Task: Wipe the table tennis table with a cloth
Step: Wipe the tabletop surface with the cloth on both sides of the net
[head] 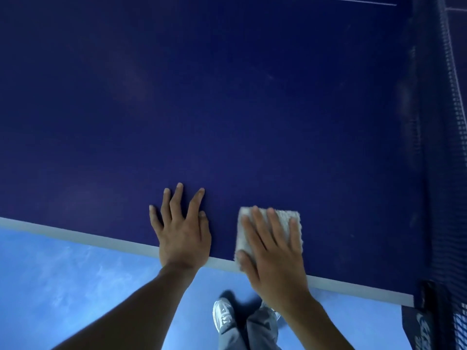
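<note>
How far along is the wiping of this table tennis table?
No patch looks clearly finished. In hand: the right hand presses the white cloth flat on the table by its white edge line, close to the net, while the left hand rests flat beside it. Left: the wide surface beyond the hands, where pale smudges show, looks unwiped.

Pale blue floor (63,286), faintly mottled, soft bluish light
</note>
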